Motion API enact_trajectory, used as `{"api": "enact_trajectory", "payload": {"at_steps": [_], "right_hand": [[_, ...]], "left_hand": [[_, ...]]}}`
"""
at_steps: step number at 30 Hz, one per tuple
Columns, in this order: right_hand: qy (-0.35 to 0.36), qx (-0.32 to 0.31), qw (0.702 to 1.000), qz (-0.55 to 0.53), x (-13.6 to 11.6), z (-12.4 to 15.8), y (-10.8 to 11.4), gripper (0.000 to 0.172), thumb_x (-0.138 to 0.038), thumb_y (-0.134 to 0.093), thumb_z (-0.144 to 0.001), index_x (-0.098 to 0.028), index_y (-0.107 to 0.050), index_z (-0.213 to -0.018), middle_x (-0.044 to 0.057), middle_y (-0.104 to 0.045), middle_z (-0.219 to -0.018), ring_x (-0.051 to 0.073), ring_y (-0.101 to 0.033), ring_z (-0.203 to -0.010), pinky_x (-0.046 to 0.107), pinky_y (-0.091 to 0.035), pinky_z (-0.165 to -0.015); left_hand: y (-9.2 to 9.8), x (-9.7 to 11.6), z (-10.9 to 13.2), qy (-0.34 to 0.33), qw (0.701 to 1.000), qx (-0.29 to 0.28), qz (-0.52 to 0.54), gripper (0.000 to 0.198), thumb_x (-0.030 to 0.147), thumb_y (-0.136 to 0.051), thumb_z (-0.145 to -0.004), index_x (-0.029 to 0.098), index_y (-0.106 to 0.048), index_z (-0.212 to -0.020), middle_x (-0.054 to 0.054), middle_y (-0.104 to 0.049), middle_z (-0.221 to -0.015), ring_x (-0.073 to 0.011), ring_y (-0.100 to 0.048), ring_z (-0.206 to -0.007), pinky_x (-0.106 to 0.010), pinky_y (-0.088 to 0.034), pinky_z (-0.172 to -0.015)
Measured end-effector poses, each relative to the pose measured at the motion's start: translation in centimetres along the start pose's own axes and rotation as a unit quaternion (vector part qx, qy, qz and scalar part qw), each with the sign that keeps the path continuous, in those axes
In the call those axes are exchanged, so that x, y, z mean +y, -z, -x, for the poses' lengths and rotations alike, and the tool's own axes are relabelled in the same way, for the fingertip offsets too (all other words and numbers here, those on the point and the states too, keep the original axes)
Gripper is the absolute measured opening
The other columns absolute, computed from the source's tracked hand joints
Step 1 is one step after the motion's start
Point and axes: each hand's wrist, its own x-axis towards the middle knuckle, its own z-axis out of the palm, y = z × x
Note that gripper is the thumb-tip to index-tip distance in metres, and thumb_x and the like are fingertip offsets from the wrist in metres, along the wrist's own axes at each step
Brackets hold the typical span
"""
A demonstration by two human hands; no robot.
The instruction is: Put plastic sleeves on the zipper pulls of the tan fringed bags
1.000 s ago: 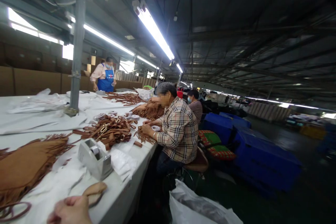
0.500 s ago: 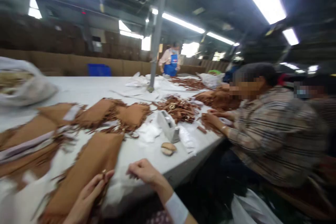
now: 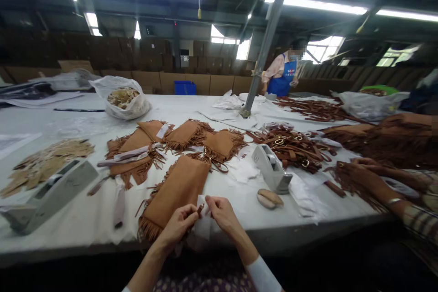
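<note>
A brown leather bag with fringed edges (image 3: 178,182) lies on the table in front of me. At its near right corner my left hand (image 3: 179,221) is closed in a pinch on a small brown strap end (image 3: 200,208) with a bit of metal. Close beside it, my right hand (image 3: 222,212) pinches the top of a thin white paper sheet (image 3: 204,226), which hangs between the hands. Behind the bag lie more fringed brown pieces (image 3: 221,143), one with a looped strap. A pale seashell-like object (image 3: 269,198) rests right of my right hand.
Grey tape dispensers stand at right (image 3: 272,169) and left (image 3: 51,194). Brown straps with metal rings (image 3: 290,146) are heaped behind the right one. A white plastic bag (image 3: 132,102) sits far left. A co-worker's hand (image 3: 362,180) works at right; a metal post (image 3: 265,50) rises from the table.
The view has swung left, so the co-worker at right sits nearer the edge. My right hand, apart from the left before, is now beside it with white paper in its fingers.
</note>
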Motion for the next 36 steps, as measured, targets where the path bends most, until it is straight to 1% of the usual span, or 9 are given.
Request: {"api": "enact_trajectory", "payload": {"at_steps": [3, 7, 11, 14, 16, 20, 23, 30, 36], "right_hand": [[-0.002, -0.053, 0.999, 0.005, 0.5, 0.0, 3.4, 0.046, -0.056, -0.055, -0.076, -0.015, -0.063, -0.057, -0.002, -0.051, -0.049, 0.010, -0.043, -0.048, 0.022, -0.030, -0.048], [-0.050, -0.126, 0.991, -0.003, 1.2, 0.8, 3.2, 0.037, -0.044, -0.068, -0.069, -0.013, -0.060, -0.051, -0.005, -0.044, -0.045, 0.007, -0.033, -0.045, 0.021, -0.020, -0.045], [-0.093, -0.081, 0.992, -0.040, 2.0, 1.2, 2.1, 0.031, -0.032, -0.075, -0.058, -0.014, -0.055, -0.044, -0.006, -0.039, -0.041, 0.005, -0.029, -0.044, 0.022, -0.016, -0.044], [-0.106, -0.038, 0.992, -0.061, 2.4, 1.1, 1.9, 0.038, -0.044, -0.071, -0.062, -0.016, -0.052, -0.047, -0.006, -0.039, -0.041, 0.006, -0.028, -0.043, 0.022, -0.017, -0.043], [-0.133, -0.009, 0.983, -0.126, 2.5, 1.1, 1.8, 0.043, -0.054, -0.069, -0.064, -0.018, -0.049, -0.051, -0.007, -0.038, -0.042, 0.006, -0.028, -0.042, 0.022, -0.022, -0.043], [-0.192, 0.047, 0.933, -0.302, 2.3, 1.4, 1.7, 0.041, -0.051, -0.078, -0.057, -0.016, -0.057, -0.061, -0.001, -0.054, -0.054, 0.010, -0.047, -0.048, 0.023, -0.037, -0.049], [-0.186, 0.077, 0.919, -0.338, 2.3, 1.6, 1.7, 0.036, -0.045, -0.081, -0.056, -0.016, -0.063, -0.069, 0.004, -0.065, -0.066, 0.014, -0.056, -0.057, 0.026, -0.044, -0.053], [-0.202, 0.086, 0.885, -0.411, 2.2, 1.4, 1.8, 0.031, -0.037, -0.086, -0.054, -0.018, -0.068, -0.071, 0.004, -0.070, -0.069, 0.015, -0.060, -0.061, 0.026, -0.046, -0.056], [-0.208, 0.092, 0.881, -0.414, 2.1, 1.5, 1.7, 0.030, -0.036, -0.086, -0.054, -0.017, -0.066, -0.066, 0.001, -0.067, -0.064, 0.013, -0.056, -0.057, 0.025, -0.045, -0.054]], "left_hand": [[-0.1, -0.5, -0.1, -0.007, 0.999, 0.029, 0.019, 0.038, 0.053, -0.062, -0.078, 0.016, -0.055, -0.082, 0.007, -0.040, -0.056, -0.0056, -0.030, -0.045, -0.018, -0.022, -0.043], [-0.2, -0.5, -0.2, -0.010, 1.000, 0.019, -0.001, 0.040, 0.056, -0.062, -0.077, 0.017, -0.053, -0.080, 0.008, -0.039, -0.054, -0.0052, -0.029, -0.043, -0.018, -0.021, -0.041], [-0.2, -0.4, 0.0, -0.023, 1.000, 0.017, -0.013, 0.039, 0.055, -0.060, -0.078, 0.017, -0.053, -0.081, 0.009, -0.037, -0.054, -0.0055, -0.027, -0.043, -0.018, -0.020, -0.041], [-0.3, -0.5, 0.2, -0.050, 0.998, 0.045, -0.003, 0.038, 0.053, -0.057, -0.082, 0.016, -0.057, -0.089, 0.008, -0.039, -0.056, -0.0066, -0.029, -0.046, -0.019, -0.022, -0.044], [-0.4, -0.5, 0.2, -0.070, 0.996, 0.063, -0.008, 0.038, 0.053, -0.056, -0.083, 0.016, -0.059, -0.088, 0.005, -0.048, -0.060, -0.0081, -0.037, -0.051, -0.019, -0.027, -0.048], [-0.7, -0.6, 0.2, -0.089, 0.992, 0.084, -0.043, 0.036, 0.051, -0.053, -0.085, 0.016, -0.058, -0.078, -0.001, -0.061, -0.068, -0.0119, -0.048, -0.060, -0.022, -0.034, -0.057], [-0.9, -0.6, 0.2, -0.085, 0.989, 0.094, -0.078, 0.035, 0.049, -0.051, -0.086, 0.016, -0.058, -0.079, 0.000, -0.059, -0.060, -0.0123, -0.048, -0.056, -0.023, -0.034, -0.056], [-1.4, -0.4, 0.4, -0.125, 0.968, 0.112, -0.184, 0.036, 0.043, -0.046, -0.090, 0.016, -0.058, -0.068, 0.001, -0.058, -0.058, -0.0133, -0.053, -0.059, -0.023, -0.037, -0.062], [-1.6, -0.6, 0.4, -0.146, 0.949, 0.143, -0.240, 0.045, 0.042, -0.039, -0.093, 0.017, -0.054, -0.059, 0.001, -0.055, -0.054, -0.0129, -0.053, -0.058, -0.023, -0.037, -0.062]]}}
